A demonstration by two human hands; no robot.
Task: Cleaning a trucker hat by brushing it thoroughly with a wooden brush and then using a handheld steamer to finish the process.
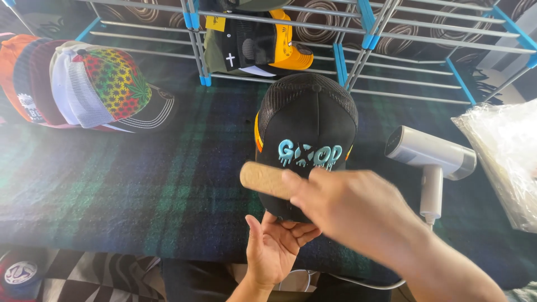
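Your left hand (275,246) grips the brim of the black mesh-backed cap (307,120) from below, fingers curled under its front edge, holding it over the dark plaid cloth (140,184). Your right hand (347,207) closes on a flat tan brush (264,179) laid across the cap's front. A white handheld steamer (429,156) lies just right of the cap. A stack of caps (84,84) sits well left.

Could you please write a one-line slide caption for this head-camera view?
Left hand steadies a black mesh-backed cap by its brim while the right hand holds a tan flat brush against its front.
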